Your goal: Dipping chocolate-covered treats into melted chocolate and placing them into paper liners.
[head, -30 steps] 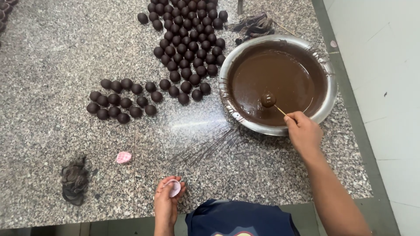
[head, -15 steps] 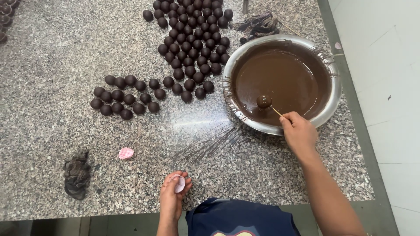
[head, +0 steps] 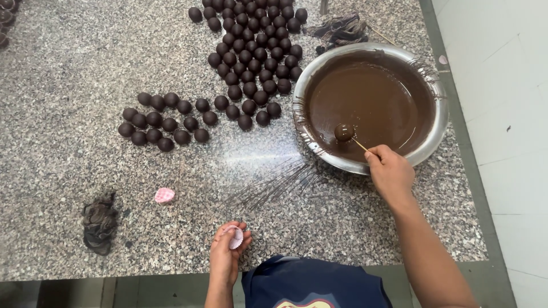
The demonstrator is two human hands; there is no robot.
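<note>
My right hand [head: 391, 171] grips a thin wooden stick [head: 359, 144] with a chocolate-coated ball [head: 343, 132] on its tip, held over the melted chocolate in a round metal bowl [head: 438, 117]. My left hand [head: 227, 255] rests near the counter's front edge and holds a small pink paper cup [head: 235, 236]. A second pink paper cup [head: 164, 195] lies on the granite counter to the left. Many dark chocolate balls [head: 251, 57] sit in rows left of the bowl, with a smaller group [head: 162, 122] further left.
Thin chocolate drizzle lines [head: 274, 179] streak the counter in front of the bowl. A dark crumpled clump [head: 100, 221] lies at the front left, another dark clump [head: 339, 28] behind the bowl. A white tiled surface [head: 502, 85] borders the counter on the right.
The coated ball on the stick has shifted slightly within the bowl. The view moved a little; my left hand keeps the paper cup in the same spot.
</note>
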